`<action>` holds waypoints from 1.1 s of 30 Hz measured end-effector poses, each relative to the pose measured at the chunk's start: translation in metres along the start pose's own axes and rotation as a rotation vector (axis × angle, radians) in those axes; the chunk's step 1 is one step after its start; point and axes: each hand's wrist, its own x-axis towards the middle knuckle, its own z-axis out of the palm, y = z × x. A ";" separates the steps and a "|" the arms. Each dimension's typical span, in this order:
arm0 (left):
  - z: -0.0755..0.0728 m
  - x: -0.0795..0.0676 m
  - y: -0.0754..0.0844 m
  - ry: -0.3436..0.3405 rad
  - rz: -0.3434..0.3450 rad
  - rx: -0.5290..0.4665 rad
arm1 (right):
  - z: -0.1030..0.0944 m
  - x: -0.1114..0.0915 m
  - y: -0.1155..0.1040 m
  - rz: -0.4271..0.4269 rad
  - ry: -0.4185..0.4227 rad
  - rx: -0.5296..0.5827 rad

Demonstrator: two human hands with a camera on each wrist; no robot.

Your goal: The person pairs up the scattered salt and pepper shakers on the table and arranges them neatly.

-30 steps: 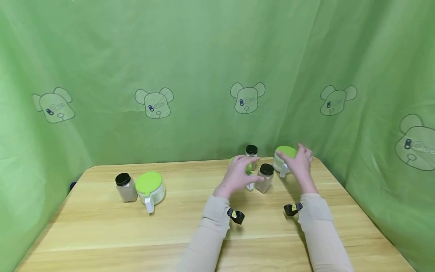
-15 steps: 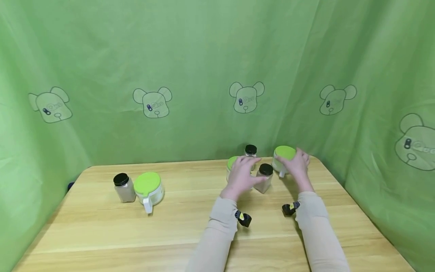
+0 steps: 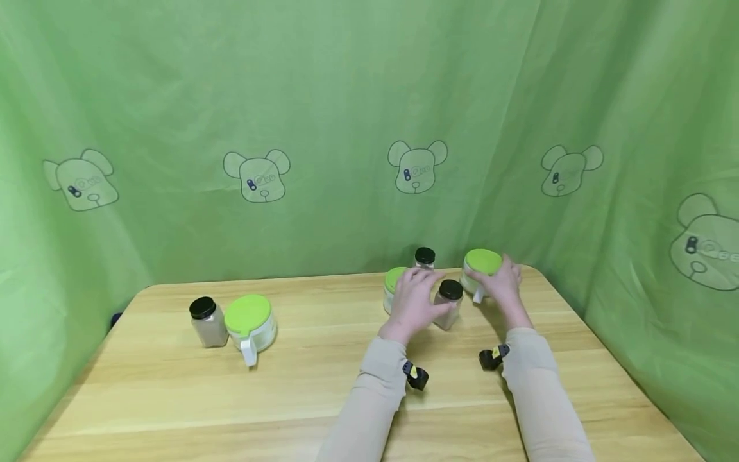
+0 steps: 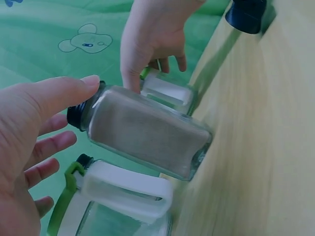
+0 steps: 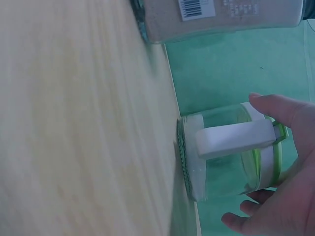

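In the head view, my left hand [image 3: 412,301] reaches beside a square clear jar [image 3: 447,314] with a black screw lid and greyish powder. The left wrist view shows its thumb by the lid's edge and its other fingers spread on the far side of the powder jar [image 4: 147,132]. At the back right, my right hand [image 3: 501,282] holds a round glass seasoning jar [image 3: 484,262] with a green lid and white handle. Its thumb and fingers lie on opposite sides of the seasoning jar's upper part [image 5: 263,157] in the right wrist view, while the base stands on the table.
A second green-lidded jar [image 3: 392,280] and another black-lidded jar [image 3: 424,257] stand behind my left hand. On the left of the wooden table [image 3: 231,398] are a black-lidded powder jar [image 3: 210,324] and a green-lidded jar [image 3: 250,317]. A green curtain [image 3: 323,83] hangs behind.
My left hand has shifted slightly right, closer to the powder jar. The right hand has come down and left around the seasoning jar's top. The jars stay standing in place.
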 end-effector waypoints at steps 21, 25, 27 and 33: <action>0.015 -0.006 0.009 0.084 -0.060 0.004 | -0.021 -0.001 0.013 -0.095 -0.162 0.089; 0.018 -0.006 0.012 0.092 -0.100 -0.039 | -0.023 -0.001 0.013 -0.087 -0.180 0.126; 0.020 -0.007 0.013 0.094 -0.116 -0.062 | -0.021 -0.001 0.012 -0.081 -0.170 0.137; 0.021 -0.007 0.016 0.049 -0.127 -0.041 | -0.013 -0.003 0.008 -0.062 -0.086 0.085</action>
